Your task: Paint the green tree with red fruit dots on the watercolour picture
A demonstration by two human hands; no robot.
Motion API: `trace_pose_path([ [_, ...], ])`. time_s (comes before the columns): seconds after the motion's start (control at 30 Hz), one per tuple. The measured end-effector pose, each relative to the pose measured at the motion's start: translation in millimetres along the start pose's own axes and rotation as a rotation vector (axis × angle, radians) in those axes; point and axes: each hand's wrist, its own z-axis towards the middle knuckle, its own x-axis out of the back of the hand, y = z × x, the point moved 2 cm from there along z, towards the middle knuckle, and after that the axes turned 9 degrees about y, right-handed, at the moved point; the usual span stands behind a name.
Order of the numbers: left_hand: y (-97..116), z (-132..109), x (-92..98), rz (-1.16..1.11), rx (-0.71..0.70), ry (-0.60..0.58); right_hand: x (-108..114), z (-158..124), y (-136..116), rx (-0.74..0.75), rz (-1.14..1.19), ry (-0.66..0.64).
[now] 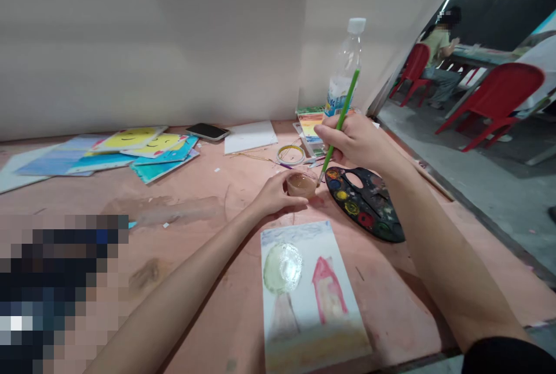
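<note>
My left hand is wrapped round a small clear cup of brownish water on the pinkish table. My right hand pinches a green-handled paintbrush, whose tip rests at the cup's right rim. A dark paint palette with red, yellow and orange dabs lies just right of the cup. In front of me lies a painted sheet showing a round green tree and a pink house.
A clear plastic water bottle stands behind my right hand beside a roll of tape and paint boxes. Painted sheets and a black phone lie at the back left. A seated person and red chairs are far right.
</note>
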Motion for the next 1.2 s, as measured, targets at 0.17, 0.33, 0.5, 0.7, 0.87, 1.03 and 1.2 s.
trace_pose_path([
  [0.17, -0.6, 0.2, -0.6, -0.002, 0.005, 0.007, -2.5, 0.4, 0.6, 0.059, -0.040, 0.017],
  [0.33, -2.6, 1.2, -0.1, 0.020, 0.015, 0.027, -3.8, 1.3, -0.8, 0.106, -0.056, 0.043],
  [0.5, -7.3, 2.9, -0.6, 0.040, 0.003, 0.037, -10.1, 1.5, -7.0, 0.077, -0.033, -0.012],
  [0.7, -7.6, 2.1, -2.0, 0.034, 0.002, 0.063, 28.0, -5.6, -4.0, -0.117, 0.066, 0.315],
  [0.87, -7.7, 2.0, 1.5, 0.081, 0.007, 0.142, 55.1, -44.7, 36.3, -0.299, 0.046, 0.395],
  [1.03, -14.8, 5.9, 3.1, 0.109, 0.000, 0.143, 49.3, -94.3, 72.5, -0.381, -0.008, 0.388],
  [1.2, -13.1, 5.8, 2.8, 0.108, 0.010, 0.148, 33.4, -110.4, 84.8, -0.424, -0.023, 0.391],
])
